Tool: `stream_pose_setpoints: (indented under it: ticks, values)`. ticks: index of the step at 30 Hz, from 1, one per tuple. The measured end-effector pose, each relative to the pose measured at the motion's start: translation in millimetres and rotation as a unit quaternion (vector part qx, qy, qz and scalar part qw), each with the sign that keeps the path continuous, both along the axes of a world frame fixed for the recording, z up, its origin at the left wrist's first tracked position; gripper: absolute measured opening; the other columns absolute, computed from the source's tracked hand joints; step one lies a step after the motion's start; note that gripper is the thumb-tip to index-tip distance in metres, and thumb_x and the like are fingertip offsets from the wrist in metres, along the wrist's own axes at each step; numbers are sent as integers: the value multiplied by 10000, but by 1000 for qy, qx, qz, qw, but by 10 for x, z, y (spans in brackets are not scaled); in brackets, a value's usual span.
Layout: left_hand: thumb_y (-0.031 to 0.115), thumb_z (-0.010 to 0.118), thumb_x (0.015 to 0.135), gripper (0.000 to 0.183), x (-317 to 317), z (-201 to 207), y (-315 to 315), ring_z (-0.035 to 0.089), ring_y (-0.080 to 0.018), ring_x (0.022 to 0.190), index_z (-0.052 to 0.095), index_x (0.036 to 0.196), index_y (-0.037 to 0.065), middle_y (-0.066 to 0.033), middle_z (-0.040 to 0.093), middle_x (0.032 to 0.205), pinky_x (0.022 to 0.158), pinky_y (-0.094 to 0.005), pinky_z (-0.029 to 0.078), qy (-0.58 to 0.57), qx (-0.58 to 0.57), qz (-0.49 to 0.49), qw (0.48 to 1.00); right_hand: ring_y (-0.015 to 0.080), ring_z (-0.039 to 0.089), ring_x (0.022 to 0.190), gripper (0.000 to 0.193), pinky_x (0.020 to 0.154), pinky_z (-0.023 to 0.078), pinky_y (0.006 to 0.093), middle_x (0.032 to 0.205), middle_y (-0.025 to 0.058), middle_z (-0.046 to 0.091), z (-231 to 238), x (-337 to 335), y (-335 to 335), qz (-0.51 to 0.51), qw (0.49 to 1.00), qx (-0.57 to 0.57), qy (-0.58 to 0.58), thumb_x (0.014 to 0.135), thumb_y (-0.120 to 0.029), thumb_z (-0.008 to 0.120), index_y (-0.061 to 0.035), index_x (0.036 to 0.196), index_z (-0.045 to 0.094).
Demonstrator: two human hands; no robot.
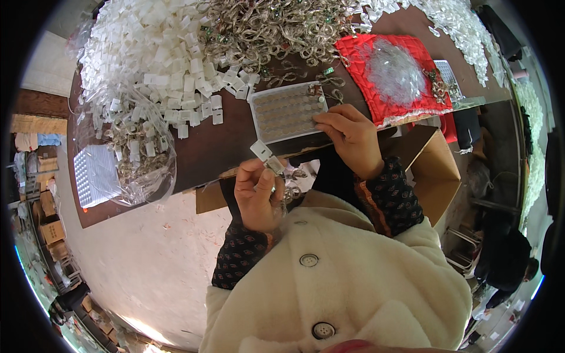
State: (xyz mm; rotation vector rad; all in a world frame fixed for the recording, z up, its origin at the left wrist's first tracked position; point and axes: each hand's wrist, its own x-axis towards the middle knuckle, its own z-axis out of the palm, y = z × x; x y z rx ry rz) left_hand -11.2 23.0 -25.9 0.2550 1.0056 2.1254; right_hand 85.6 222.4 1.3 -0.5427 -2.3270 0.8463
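My left hand [259, 197] pinches a small white plastic case [261, 149], its two halves folded open, near the table's front edge. A coil of clear wire [292, 191] hangs beside that hand; whether it joins the case I cannot tell. My right hand [353, 138] has its thumb and fingers together at the right side of a white tray [297, 137], and what lies between the fingertips is hidden. Rows of round, flat, greyish pieces fill most of this tray. A few small parts [316, 89] lie at its far right corner.
White cases [147, 41] are heaped at the back left, next to a pile of coiled wires [276, 26]. To the right, red cloth [351, 54] carries clear strips [397, 70]. A plastic bag [156, 185] and knobbed tray [97, 176] lie left. Below stands a cardboard box [438, 156].
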Motion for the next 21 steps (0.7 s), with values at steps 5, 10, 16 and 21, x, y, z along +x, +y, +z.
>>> stream_pose_setpoints:
  ticks: [5,10,16,21]
  values:
    - [114,610,992,170,13,10,17,487,-76,573,554,1145,64,-163,697,1085,479,-196,342,6,14,-16,1000,300,659,812,167,713,525,357,934,123,642,3,-5,26,1,999,-4,-32,826,-10,735,-34,988,705]
    - [113,597,999,198,29,21,11,497,-73,577,568,1187,56,-159,699,1102,476,-190,345,0,24,-31,999,318,660,817,152,696,521,376,926,133,637,112,-55,8,-22,995,-19,-91,824,-17,734,-19,963,672]
    - [114,605,998,228,99,85,16,528,-56,603,591,1218,52,-82,699,1017,483,-179,368,-6,-1,-26,1000,231,657,780,200,688,535,313,936,100,653,310,-22,-395,104,991,-21,86,756,49,779,-35,922,705]
    - [139,615,994,242,128,139,-43,514,-83,608,595,1213,38,-42,658,975,524,-207,404,16,-21,-13,1000,224,659,781,233,677,538,297,933,98,643,348,-46,-625,142,986,-4,90,778,62,764,-39,983,717]
